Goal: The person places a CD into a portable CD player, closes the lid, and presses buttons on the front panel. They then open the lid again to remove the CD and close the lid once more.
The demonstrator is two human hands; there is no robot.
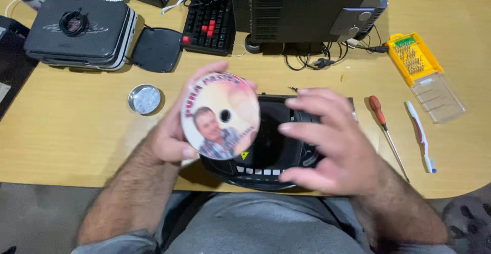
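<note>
My left hand (171,134) holds a printed disc (221,116) by its edge, label side up, above the left part of a black portable disc player (271,136) lying at the table's near edge. My right hand (327,141) hovers over the right side of the player with fingers spread and slightly curled, holding nothing; whether it touches the player I cannot tell. The player's open round well shows dark between the two hands.
A red-handled screwdriver (386,131) and a white toothbrush (422,136) lie right of the player. A yellow bit case (417,62) is behind them. A small round tin (144,99), a black case (79,31), a keyboard (209,21) and a grey device (312,6) sit farther back.
</note>
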